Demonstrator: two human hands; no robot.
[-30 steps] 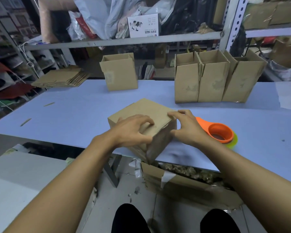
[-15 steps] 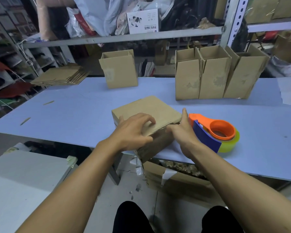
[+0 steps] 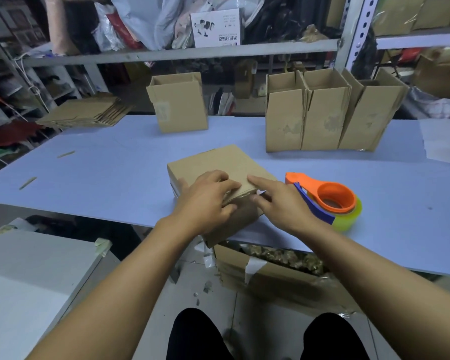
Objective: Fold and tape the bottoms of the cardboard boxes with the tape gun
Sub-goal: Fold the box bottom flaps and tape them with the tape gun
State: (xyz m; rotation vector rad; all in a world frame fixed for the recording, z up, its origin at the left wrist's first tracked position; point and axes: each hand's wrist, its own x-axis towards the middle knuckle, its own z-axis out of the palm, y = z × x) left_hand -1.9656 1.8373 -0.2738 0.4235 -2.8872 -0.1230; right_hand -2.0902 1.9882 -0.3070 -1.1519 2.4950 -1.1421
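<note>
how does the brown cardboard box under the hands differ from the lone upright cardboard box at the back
The brown cardboard box under the hands lies at the table's near edge with flaps folded shut on top; the lone upright cardboard box stands at the far edge, open-topped. The left hand rests on the first; nothing touches the second. Both are plain brown cardboard.

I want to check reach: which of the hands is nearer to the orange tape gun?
Right. The right hand lies just beside the orange tape gun; the left hand presses the cardboard box, farther away.
</note>
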